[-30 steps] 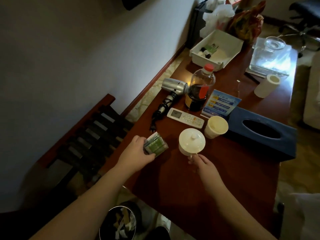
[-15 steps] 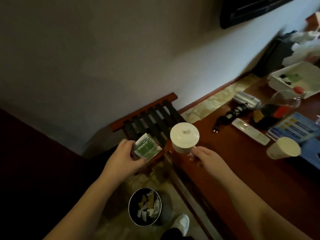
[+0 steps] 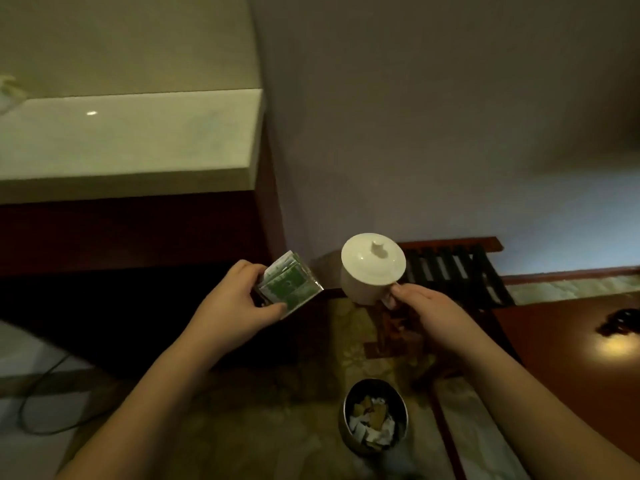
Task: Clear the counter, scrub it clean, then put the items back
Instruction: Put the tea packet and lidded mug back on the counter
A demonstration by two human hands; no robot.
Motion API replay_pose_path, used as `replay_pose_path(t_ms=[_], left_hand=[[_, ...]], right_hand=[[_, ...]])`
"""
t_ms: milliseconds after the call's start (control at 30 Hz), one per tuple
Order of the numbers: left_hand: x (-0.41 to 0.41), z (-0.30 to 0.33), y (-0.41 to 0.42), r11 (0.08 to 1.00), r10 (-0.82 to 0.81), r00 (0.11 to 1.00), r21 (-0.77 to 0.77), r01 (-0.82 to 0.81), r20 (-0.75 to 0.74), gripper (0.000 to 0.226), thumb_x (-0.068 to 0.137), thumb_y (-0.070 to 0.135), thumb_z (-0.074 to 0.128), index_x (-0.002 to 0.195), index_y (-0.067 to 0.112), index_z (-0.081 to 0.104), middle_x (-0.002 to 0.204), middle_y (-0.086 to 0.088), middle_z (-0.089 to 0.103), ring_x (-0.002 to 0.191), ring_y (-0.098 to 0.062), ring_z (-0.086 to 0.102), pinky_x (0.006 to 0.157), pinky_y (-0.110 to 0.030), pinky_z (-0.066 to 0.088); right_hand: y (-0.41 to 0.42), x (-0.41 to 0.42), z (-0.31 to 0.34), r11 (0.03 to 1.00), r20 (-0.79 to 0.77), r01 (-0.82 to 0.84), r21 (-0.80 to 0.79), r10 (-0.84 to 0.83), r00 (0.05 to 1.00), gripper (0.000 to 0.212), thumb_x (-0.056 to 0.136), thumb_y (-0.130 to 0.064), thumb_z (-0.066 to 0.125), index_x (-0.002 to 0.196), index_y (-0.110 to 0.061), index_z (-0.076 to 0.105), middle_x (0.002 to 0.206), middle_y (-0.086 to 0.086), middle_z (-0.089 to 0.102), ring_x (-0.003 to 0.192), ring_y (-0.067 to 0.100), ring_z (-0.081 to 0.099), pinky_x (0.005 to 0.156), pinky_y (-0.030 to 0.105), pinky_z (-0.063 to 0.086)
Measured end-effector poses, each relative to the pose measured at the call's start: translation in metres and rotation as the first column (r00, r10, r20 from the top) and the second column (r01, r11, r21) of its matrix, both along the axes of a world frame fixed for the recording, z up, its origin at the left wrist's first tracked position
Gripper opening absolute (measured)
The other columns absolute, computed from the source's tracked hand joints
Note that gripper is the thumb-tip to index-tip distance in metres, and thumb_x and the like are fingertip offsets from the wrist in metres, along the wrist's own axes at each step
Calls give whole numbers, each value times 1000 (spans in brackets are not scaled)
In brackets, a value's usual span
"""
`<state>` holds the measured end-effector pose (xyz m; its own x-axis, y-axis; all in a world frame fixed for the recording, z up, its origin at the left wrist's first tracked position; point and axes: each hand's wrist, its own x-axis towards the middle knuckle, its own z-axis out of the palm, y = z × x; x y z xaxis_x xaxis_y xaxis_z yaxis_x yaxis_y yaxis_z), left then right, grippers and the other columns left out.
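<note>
Both hands are up over the floor: the left hand (image 3: 239, 299) grips a stack of green packets (image 3: 290, 285), fingers curled round it; the right hand (image 3: 427, 306) pinches the handle of a lidded white cup (image 3: 370, 268), held upright. Below, a round bin (image 3: 375, 419) holds paper scraps. To the right lies the table (image 3: 568, 341) corner; a pale shelf (image 3: 131, 140) juts upper left

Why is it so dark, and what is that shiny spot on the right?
Head view: the room is dimly lit and slightly blurred; the spot is lamp glare on the polished red-brown wooden counter; the white lidded ceramic cup and green-printed sachets remain readable; wide-angle distortion bends edges.
</note>
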<state>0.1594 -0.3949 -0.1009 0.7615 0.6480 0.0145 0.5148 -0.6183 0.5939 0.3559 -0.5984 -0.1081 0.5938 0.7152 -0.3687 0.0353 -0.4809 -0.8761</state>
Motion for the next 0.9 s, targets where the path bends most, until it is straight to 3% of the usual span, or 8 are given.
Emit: replay_pose_path(t_ms=[100,300,400,533,667,767,900], left_hand=[[-63,18,28,996,81,996,26,-81,25,49,78,39,75,119,24,53,101,16,45,87,-4,53,69,-22,48],[-168,51,67,972,221,974,77,-224,46,52,79,40,74,123,24,52,102,18,44,86,-1,52,64,-17,41],[-205,68,84,958,262,963,108,-267,64,53,79,37,74,125,21,53,104,18,45,90,-1,52,71,-21,46],[-241,91,106,933,317,944,146,-328,96,52,79,34,76,125,23,54,105,18,45,93,0,52,76,-24,47],[-260,114,132,914,346,930,179,-364,126,45,79,33,76,118,32,53,104,21,45,93,4,51,76,-19,45],[-267,131,157,891,374,920,232,-391,112,42,78,34,76,112,37,51,104,19,44,93,3,51,78,-19,44],[-268,150,204,855,429,897,272,-442,110,43,76,30,77,112,35,54,105,13,46,91,-1,51,77,-14,42]], right_hand=[[41,-42,16,994,-35,-95,50,97,995,36,98,-41,44,77,-18,63,93,5,68,92,19,64,78,29,49],[115,-109,54,946,-130,-271,179,296,946,33,98,-34,45,75,-14,58,87,5,68,79,13,64,75,30,45],[151,-130,72,911,-130,-369,186,395,910,31,97,-35,46,80,-12,58,99,11,70,84,16,64,77,30,47],[192,-153,93,864,-138,-452,220,486,863,34,97,-35,47,73,-17,62,96,9,70,85,17,62,74,30,45],[234,-170,115,855,-155,-449,262,496,854,28,97,-31,49,81,-13,64,90,10,71,79,17,63,70,29,43],[272,-177,134,841,-179,-453,298,515,838,23,97,-29,48,98,-9,60,85,10,70,73,16,62,64,27,41],[331,-177,152,828,-169,-463,317,530,831,23,96,-30,48,108,-11,56,86,10,70,71,14,62,63,25,40]])
